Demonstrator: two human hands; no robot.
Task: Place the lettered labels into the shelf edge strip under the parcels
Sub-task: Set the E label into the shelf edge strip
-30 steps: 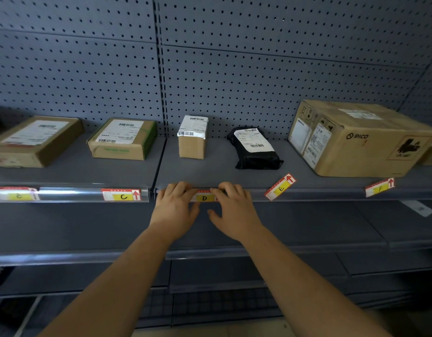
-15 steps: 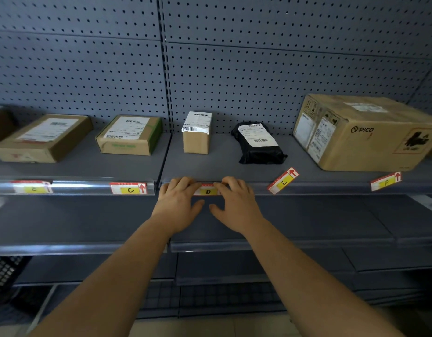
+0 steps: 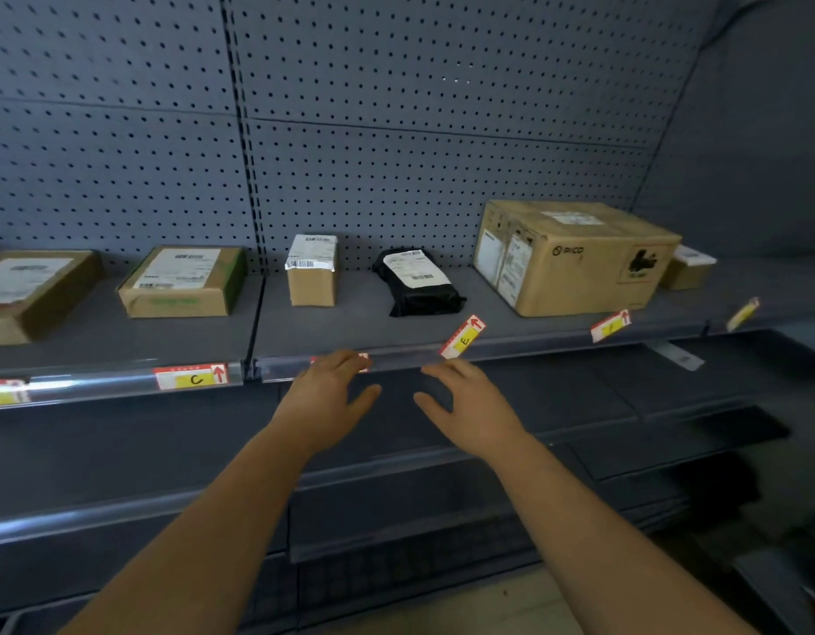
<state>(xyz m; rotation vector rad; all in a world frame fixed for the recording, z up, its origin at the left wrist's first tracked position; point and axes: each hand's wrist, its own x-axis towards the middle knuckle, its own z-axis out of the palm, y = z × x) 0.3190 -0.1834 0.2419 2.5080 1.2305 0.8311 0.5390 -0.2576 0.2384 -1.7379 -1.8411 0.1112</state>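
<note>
In front of the top shelf edge, two bare forearms reach up over the lower shelves. Obs. left hand: fingers straight, loosely spread, thumb out to the right, tips over the strip; holds nothing. Contact with the strip: cannot tell (blur). Obs. right hand: fingers relaxed and spread, thumb out to the left, tips just under the strip; holds nothing. A gap separates the two thumbs.

Along the strip, left to right:
- far-left label: seated flat, cut by the frame edge, letter unreadable.
- C label: seated flat, red arrow at its right end.
- covered label: at the strip behind the left fingers; only red ends show, letter hidden.
- E label: not seated, tilted, lower end at the strip just above the right fingertips, upper end over the shelf.
- F label: tilted likewise at the shelf edge.
- last label: tilted, blurred, letter unreadable.

On the shelf behind, left to right: flat box; green-print box, behind the C label; small box, upright, behind the covered label; black bag, behind the E label; PICO box, behind the F label; end box, just beside it. All stand apart from the strip. At the back, the pegboard.
</note>
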